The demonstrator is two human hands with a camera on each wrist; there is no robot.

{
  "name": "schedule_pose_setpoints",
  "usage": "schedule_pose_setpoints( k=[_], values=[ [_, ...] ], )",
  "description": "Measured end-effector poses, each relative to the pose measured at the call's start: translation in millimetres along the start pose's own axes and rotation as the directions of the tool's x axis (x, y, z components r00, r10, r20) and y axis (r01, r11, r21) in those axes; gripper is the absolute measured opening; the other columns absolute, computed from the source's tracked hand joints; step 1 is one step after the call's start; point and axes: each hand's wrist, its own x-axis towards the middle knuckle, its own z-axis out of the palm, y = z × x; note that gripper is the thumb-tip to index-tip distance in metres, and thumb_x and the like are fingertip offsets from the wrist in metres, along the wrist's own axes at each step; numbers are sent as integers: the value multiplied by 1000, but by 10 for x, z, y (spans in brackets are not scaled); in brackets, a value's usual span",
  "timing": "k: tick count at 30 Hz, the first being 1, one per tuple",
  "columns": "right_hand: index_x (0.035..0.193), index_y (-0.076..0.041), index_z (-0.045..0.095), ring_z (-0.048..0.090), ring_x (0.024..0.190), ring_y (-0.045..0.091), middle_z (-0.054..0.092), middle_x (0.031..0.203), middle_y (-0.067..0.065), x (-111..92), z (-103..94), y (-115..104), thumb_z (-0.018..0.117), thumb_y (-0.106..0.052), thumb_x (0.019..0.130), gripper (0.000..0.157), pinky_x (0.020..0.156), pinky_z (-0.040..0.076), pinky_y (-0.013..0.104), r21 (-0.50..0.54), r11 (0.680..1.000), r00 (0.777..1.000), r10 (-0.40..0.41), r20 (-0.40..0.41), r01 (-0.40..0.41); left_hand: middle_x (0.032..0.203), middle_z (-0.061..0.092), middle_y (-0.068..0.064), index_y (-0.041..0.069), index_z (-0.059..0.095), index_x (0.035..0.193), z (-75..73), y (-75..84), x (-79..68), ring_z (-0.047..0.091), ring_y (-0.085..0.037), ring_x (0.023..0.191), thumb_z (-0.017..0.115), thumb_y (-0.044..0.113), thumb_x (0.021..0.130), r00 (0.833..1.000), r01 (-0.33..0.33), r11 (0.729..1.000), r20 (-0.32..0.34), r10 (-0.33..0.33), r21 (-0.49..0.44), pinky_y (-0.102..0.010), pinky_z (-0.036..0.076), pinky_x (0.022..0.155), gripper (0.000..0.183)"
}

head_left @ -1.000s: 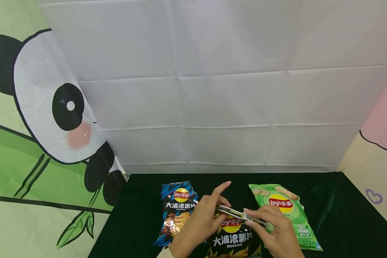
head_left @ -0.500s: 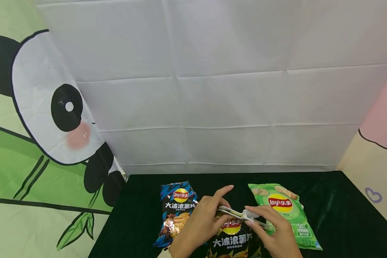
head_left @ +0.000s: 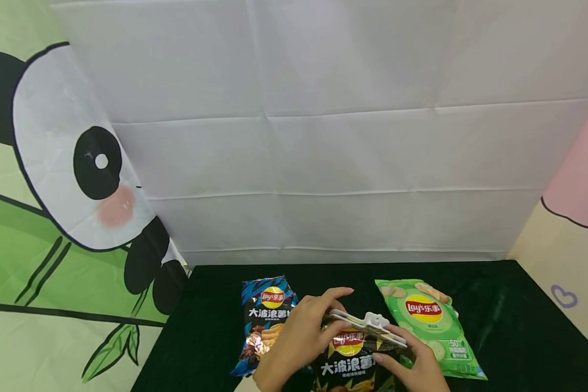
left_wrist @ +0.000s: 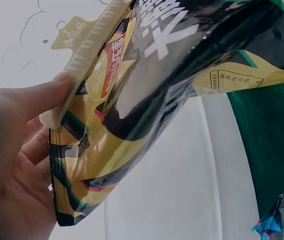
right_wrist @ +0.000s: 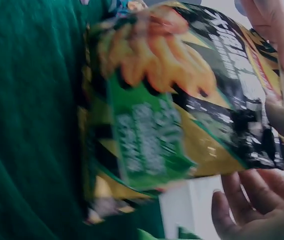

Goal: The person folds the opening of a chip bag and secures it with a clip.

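A black chip bag with yellow and green print stands upright at the front middle in the head view. Across its top lies a pale bag clip with a star-shaped tab. My left hand pinches the clip's left end and the bag's top corner, thumb in front, as the left wrist view shows. At the other end, my right hand holds the bag's upper right, its thumb on the front just below the clip. The right wrist view shows its other fingers loosely curled behind the bag, partly hidden.
A blue chip bag lies to the left, partly behind my left hand. To the right lies a green chip bag. The table has a dark green cloth, with a white curtain behind it.
My right hand has shifted from the clip's middle to its right end, its thumb sliding down onto the bag's front. The clip's star tab now shows fully. The left hand keeps its hold.
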Motion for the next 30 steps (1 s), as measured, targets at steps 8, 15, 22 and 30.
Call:
schedule_pose_setpoints(
  k=[8,15,22,30],
  values=[
    [137,2,39,64,100,21,64,119,14,71,165,320,75,-36,80,77,85,54,42,98,988,940,82,330,-120,96,68,24,39,44,134,8,-46,22,53,5,79,61,40,90,999,34,999,-20,-34,-8,-26,47,83,47],
    [137,2,37,65,101,20,63,120,11,69,295,494,73,-28,83,72,86,55,39,252,962,884,-24,466,-107,94,70,19,30,47,133,-5,-149,53,57,7,76,60,36,91,1000,21,994,-11,-23,-105,-19,47,73,44],
    [135,-1,42,65,102,22,64,119,12,41,341,489,73,-30,82,68,86,54,39,252,962,884,-24,467,-107,117,61,15,36,36,140,-24,-217,-32,58,-4,101,60,48,89,984,143,983,-85,-153,-118,-31,51,87,58],
    [137,0,38,65,102,22,64,120,12,54,344,485,75,-31,80,74,87,54,42,255,954,893,28,449,-158,142,39,7,45,12,145,129,-395,-357,44,-17,124,64,60,80,878,417,856,-107,-466,-305,-50,45,99,85]
  ],
)
